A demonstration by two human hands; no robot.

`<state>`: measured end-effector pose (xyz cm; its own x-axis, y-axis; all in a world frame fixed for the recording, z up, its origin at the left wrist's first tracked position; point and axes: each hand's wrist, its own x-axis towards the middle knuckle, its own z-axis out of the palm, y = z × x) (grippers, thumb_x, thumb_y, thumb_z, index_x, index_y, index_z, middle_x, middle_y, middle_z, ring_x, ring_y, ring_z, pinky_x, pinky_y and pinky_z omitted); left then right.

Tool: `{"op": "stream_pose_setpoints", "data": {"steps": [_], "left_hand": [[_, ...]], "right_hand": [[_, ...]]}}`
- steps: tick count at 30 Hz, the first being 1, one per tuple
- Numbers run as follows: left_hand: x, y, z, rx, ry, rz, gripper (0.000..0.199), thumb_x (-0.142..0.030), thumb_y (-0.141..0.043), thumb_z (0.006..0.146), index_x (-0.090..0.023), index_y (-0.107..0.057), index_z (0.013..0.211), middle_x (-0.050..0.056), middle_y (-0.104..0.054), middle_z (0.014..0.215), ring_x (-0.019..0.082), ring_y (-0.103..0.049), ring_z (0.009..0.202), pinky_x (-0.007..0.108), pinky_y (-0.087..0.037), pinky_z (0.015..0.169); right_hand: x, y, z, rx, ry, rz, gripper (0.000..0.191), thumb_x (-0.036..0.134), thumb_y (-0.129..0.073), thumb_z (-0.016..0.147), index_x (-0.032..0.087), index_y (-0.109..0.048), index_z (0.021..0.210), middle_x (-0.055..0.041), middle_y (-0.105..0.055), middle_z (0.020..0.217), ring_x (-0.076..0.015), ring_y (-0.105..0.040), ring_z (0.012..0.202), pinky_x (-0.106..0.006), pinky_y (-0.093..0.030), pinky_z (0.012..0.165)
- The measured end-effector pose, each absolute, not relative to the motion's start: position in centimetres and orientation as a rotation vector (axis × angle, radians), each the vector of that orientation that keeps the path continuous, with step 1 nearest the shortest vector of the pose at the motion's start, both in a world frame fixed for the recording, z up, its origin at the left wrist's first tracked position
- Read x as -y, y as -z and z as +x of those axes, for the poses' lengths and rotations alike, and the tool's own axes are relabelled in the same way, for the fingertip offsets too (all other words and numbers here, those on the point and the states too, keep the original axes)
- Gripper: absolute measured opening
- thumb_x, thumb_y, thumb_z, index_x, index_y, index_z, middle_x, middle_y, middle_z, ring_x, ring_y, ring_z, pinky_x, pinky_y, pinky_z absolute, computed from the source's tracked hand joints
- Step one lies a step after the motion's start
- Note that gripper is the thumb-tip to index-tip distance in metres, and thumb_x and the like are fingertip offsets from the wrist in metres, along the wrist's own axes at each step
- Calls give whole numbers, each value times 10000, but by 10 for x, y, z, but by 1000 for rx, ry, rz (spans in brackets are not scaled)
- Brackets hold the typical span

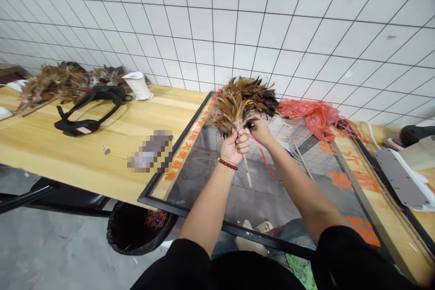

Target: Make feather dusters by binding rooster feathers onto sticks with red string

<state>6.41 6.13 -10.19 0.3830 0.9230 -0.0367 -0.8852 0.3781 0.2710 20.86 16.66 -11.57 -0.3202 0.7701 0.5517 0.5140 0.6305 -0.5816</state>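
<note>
A feather duster (238, 104) with brown and black feathers stands out above my hands, its thin pale stick pointing down toward me. My left hand (234, 145), with a beaded bracelet on the wrist, is closed round the stick just below the feathers. Against the right side of the feathers is my right hand (260, 130), its fingers partly hidden by the plumes, so what they grip is unclear. A red ribbon (261, 152) trails from near the left hand down to the right. Below lies a black-framed glass panel (204, 190) with orange lettering.
More feather bundles (64, 79), a black head strap (91, 111) and a white spool (137, 85) occupy the table's left. A red plastic bag (312, 115) lies by the tiled wall. Loose sticks (304, 163) rest on the glass. A lined bin (125, 231) stands below the table edge.
</note>
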Motion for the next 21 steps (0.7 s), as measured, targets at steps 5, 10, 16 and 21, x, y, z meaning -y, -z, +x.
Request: {"op": "stream_pose_setpoints", "data": {"steps": [5, 10, 16, 21], "left_hand": [[-68, 105, 67, -199, -1195, 249, 304, -368, -425, 978, -165, -463, 754, -69, -217, 590, 42, -142, 407, 126, -167, 357], [-78, 113, 79, -341, -1112, 296, 282, -369, -537, 936, -151, -496, 762, -74, -250, 586, 31, -170, 408, 121, -158, 362], [-80, 116, 86, -390, -1143, 303, 276, -361, -596, 908, -149, -495, 764, -78, -286, 577, 23, -201, 400, 120, -166, 359], [-77, 112, 92, -481, -1153, 353, 301, -379, -583, 912, -146, -484, 749, -72, -323, 573, 15, -217, 394, 114, -156, 357]], "right_hand": [[-160, 99, 267, 1190, -971, -1226, 303, 426, -710, 653, 190, -571, 780, 19, -576, 634, -111, -532, 579, -267, -466, 584], [-143, 78, 289, 1259, -1089, -1215, 371, 396, -796, 529, 180, -595, 755, 14, -594, 685, -84, -513, 593, -215, -418, 533], [-131, 62, 278, 1212, -1265, -1046, 442, 400, -852, 517, 187, -559, 770, 51, -548, 603, -71, -516, 526, -196, -418, 480], [-119, 65, 251, 1326, -1478, -966, 510, 403, -884, 491, 188, -588, 846, 57, -575, 617, -66, -528, 512, -188, -417, 481]]}}
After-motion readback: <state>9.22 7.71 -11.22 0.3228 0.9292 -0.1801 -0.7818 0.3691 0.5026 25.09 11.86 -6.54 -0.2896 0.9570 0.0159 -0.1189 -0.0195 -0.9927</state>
